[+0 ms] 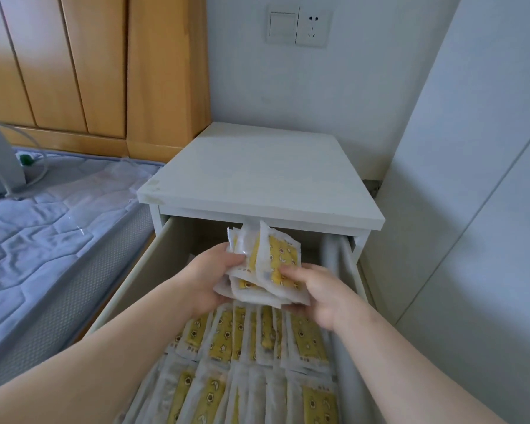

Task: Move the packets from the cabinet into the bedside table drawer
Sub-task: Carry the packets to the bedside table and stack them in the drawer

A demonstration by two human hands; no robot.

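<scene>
In the middle of the frame the left hand and the right hand together hold a bundle of packets — white wrappers with yellow printed centres. The left fingers are curled around the left edge of the bundle, and the right fingers pinch its lower right corner. The bundle is above the open drawer of the white bedside table, with its upper end close under the front edge of the table top.

In the lower part of the frame the drawer already contains rows of the same packets, standing side by side and reaching from the left wall nearly to the right wall. Behind these rows, under the held bundle, the back part of the drawer is in shadow and its content cannot be seen well.

At the left of the frame a bed with a blue quilted mattress stands near the drawer's left side. At the right — a white wall panel stands close beside the table. A socket is on the wall at the top.
</scene>
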